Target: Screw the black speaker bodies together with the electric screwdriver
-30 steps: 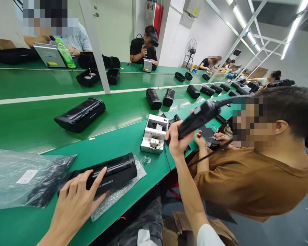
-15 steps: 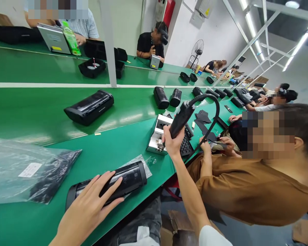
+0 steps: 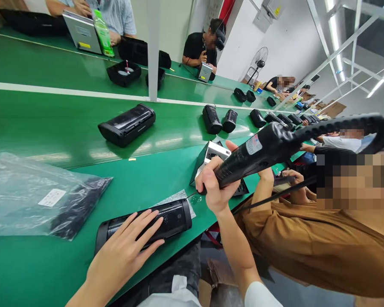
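Note:
My left hand (image 3: 124, 243) lies flat, fingers stretched, across a black speaker-like casing (image 3: 176, 218) on the green bench. My right hand (image 3: 216, 187) is wrapped round a black electric screwdriver (image 3: 252, 155) with a thick cord. The tool is tilted, its thin bit (image 3: 193, 195) pointing left and down at the casing's right end. Whether the tip touches the casing I cannot tell. Under and behind that end lies a piece of bubble wrap (image 3: 179, 195). A silver and black box-shaped device (image 3: 211, 154) stands behind my right hand, partly hidden by it.
A clear plastic bag (image 3: 22, 200) with dark contents lies on the left of the bench (image 3: 92, 213). Similar casings (image 3: 128, 125) stand farther back, beside a white post (image 3: 153, 55). A co-worker in a brown shirt (image 3: 294, 238) sits close on my right.
My right hand has tipped the screwdriver over, so its bit now points at the casing's right end. My left hand stays on the casing. The whole view has shifted slightly.

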The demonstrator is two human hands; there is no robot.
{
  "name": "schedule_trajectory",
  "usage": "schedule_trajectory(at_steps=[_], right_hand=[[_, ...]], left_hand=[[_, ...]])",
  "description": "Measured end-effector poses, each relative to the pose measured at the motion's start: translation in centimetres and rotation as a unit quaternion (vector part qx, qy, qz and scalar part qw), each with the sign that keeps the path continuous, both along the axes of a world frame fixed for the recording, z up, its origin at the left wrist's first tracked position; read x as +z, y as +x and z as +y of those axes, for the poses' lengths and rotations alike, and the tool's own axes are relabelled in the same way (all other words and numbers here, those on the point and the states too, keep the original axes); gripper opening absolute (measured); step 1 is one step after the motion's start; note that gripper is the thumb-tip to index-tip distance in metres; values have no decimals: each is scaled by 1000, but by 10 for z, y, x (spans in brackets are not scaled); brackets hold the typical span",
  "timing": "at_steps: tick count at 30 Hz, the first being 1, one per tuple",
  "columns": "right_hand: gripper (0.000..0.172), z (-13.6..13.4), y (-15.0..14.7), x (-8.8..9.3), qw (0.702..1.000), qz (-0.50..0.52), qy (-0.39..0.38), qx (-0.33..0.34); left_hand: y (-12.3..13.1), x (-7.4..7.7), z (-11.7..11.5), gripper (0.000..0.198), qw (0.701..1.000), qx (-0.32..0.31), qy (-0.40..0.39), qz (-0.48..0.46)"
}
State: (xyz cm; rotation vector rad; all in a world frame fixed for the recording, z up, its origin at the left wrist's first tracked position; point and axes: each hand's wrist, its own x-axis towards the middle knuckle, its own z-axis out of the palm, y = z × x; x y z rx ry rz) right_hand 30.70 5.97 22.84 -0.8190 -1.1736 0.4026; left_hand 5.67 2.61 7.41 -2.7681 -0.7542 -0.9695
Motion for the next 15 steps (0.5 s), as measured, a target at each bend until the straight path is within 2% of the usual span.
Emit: schedule_trajectory(at_steps=[4,9,11,13,15], right_hand=[[36,-1,1,-2,1000,-2,2,-8],[47,-1,0,-2,1000,-3,-20,-15],[50,1,0,-11,999,2,-40,-23],[44,2,-2,-26,997,4,-68,-23],[37,0,-3,-46,993,-14,-111,-24]], left_hand=[[-1,-6,-2,44,1000,3,-15,-7],[1,-6,-1,45,1000,1,7,10],[0,-4,0,46,1000,8,12,14],[-4,-5,1,46,1000,7,15,9],[-9,-15,1,46,1000,-26,-5,2]])
